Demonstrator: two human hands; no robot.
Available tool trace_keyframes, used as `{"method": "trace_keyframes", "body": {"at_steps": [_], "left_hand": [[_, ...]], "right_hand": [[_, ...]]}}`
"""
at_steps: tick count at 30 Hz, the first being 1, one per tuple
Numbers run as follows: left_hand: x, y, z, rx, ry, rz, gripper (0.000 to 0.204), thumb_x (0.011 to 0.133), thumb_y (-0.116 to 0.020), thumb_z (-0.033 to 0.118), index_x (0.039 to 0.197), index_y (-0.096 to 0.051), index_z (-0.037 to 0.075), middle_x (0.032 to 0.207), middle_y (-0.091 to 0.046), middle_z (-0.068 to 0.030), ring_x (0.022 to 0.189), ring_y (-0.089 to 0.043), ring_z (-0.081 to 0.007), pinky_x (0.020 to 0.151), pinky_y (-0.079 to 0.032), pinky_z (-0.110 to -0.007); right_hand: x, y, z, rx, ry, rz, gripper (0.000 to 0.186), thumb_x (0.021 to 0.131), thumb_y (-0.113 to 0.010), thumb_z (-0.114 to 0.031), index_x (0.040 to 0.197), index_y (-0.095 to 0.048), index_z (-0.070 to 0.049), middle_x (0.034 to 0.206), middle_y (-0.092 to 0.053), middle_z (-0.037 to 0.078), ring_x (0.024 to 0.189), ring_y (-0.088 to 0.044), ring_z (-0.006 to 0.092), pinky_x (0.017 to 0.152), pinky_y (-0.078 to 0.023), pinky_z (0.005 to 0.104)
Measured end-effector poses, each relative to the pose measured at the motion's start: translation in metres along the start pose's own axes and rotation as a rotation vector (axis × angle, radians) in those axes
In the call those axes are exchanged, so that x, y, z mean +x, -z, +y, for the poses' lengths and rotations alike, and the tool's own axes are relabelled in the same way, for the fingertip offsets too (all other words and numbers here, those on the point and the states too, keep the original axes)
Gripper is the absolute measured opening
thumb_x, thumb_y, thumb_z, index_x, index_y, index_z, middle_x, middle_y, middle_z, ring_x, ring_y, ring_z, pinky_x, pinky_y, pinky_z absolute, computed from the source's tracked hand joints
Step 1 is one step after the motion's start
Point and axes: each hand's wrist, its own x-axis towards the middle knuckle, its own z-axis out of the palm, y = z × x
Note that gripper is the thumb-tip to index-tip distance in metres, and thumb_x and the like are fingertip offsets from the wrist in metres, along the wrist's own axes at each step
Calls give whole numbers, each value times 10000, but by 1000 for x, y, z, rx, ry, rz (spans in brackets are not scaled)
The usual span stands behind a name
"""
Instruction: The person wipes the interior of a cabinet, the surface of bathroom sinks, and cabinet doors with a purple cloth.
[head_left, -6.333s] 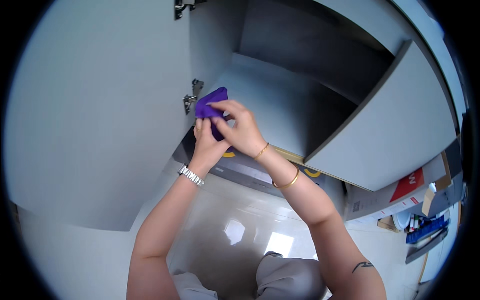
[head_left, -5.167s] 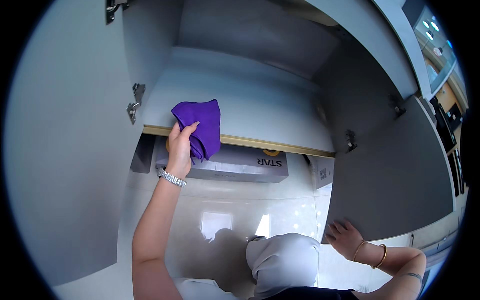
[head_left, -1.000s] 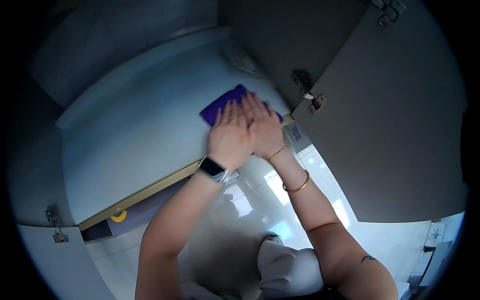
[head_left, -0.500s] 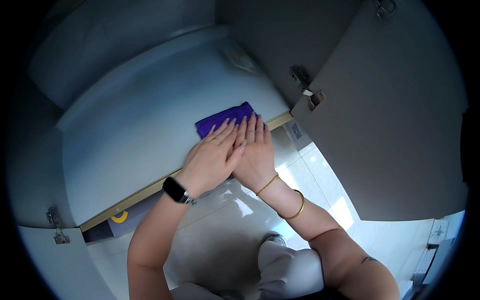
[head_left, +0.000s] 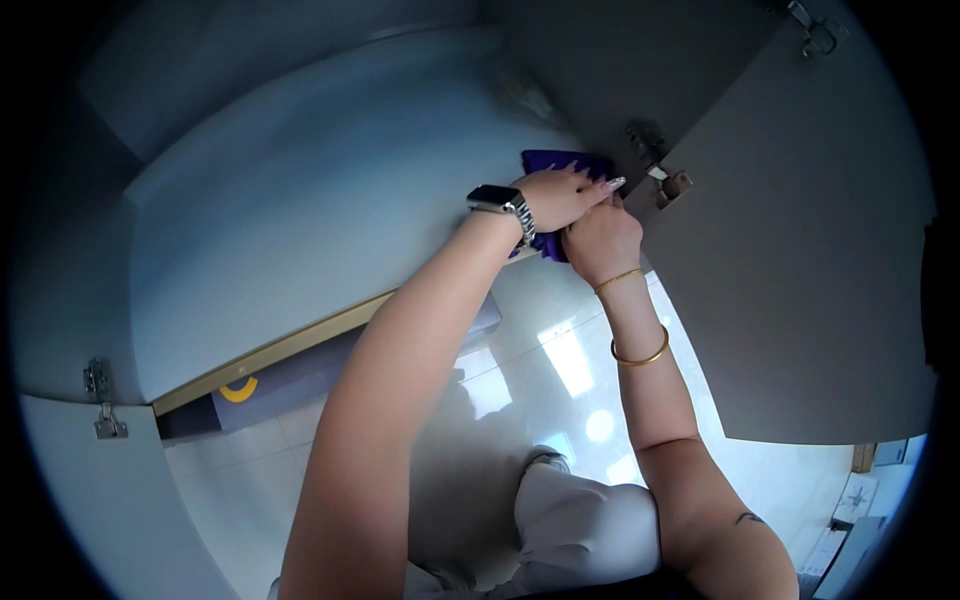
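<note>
A purple cloth (head_left: 550,160) lies bunched at the right front corner of a pale cabinet shelf (head_left: 290,220), partly hanging over its front edge. My left hand (head_left: 560,198), with a dark-faced watch (head_left: 494,199) on the wrist, presses on the cloth with fingers laid out over it and the thumb pointing right. Beside it, my right hand (head_left: 605,240) is closed at the shelf's edge, its fingers curled onto the cloth; part of its grip is hidden behind the left hand. The right wrist carries a thin gold chain (head_left: 618,281) and a gold bangle (head_left: 642,348).
The grey right cabinet door (head_left: 800,280) stands open close to my right hand, with a metal hinge (head_left: 670,185). The left door (head_left: 90,490) is open too. Beneath the shelf's gold edge strip (head_left: 280,355) lies a grey box (head_left: 290,385). Shiny tiles cover the floor (head_left: 470,450).
Both hands have moved right and farther away with the cloth, from the shelf's front to its right corner. The cloth went from folded flat to bunched, and my right hand's fingers have curled.
</note>
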Motion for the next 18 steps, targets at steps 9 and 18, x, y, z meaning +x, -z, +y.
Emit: {"method": "trace_keyframes", "body": {"at_steps": [9,18], "left_hand": [[-143,-4,-18,309,27,292,609,979,-470,387,1415,-403,-34,1480,-388,-215,1413,-319,-307,1172,-242,-391],[-277,-36,-23,693,251,375,923,837,-608,538,1445,-306,-87,1527,-295,-233,1435,-255,-375,1145,-193,-526]], "right_hand": [[-54,-34,-81,186,272,352,601,950,-429,-284,1385,-378,129,1454,-355,326,1389,-292,464,1092,-342,465],[-97,-41,-143,398,699,326,676,874,-590,-278,1403,-382,87,1501,-329,258,1416,-312,369,729,-533,295]]}}
